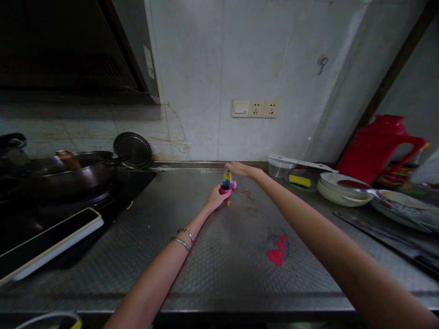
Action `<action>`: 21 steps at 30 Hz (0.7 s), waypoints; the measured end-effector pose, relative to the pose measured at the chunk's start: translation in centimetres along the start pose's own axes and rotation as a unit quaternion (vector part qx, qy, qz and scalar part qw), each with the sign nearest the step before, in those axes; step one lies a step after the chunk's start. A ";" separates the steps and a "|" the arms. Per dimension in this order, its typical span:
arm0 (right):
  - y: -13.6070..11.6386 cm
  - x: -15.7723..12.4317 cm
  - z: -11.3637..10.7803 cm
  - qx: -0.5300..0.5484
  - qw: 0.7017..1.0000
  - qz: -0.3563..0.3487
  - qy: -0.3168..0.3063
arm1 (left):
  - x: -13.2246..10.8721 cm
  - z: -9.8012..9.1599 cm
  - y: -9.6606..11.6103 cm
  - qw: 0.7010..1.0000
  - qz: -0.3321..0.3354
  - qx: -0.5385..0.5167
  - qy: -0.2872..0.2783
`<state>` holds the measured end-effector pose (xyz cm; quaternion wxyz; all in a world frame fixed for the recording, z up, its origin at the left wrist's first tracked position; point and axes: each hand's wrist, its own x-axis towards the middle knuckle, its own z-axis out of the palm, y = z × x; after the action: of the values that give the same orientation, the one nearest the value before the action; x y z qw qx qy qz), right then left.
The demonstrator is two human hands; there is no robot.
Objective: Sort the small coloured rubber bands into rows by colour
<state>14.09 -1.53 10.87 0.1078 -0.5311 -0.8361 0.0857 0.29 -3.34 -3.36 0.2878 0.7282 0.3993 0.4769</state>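
A small colourful toy point(227, 182), a stack of pink, blue and yellow pieces, stands on the metal counter point(219, 256) near the back wall. My left hand point(216, 197) is closed around its pink base. My right hand point(240, 169) rests on the top of the stack with fingers curled over it. A tiny yellow piece point(228, 202) lies on the counter just below the toy. Two bracelets point(183, 237) circle my left wrist.
A dark wok point(65, 171) sits on the stove at the left, a round lid point(133, 150) leaning on the wall. Stacked plates point(343, 187), a yellow sponge point(299, 181), a red thermos jug point(380, 146) and a knife point(387, 240) are at the right. A red stain point(277, 251) marks the counter.
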 end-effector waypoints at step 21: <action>2.2 -3.5 -0.3 0.130 0.974 -0.004 0.183 | 0.0 -0.1 0.2 1.000 0.003 -0.008 -0.015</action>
<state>17.51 -3.77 10.26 0.3273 -0.5156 -0.7862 0.0943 0.29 -3.43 -3.18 0.2980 0.7343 0.3886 0.4701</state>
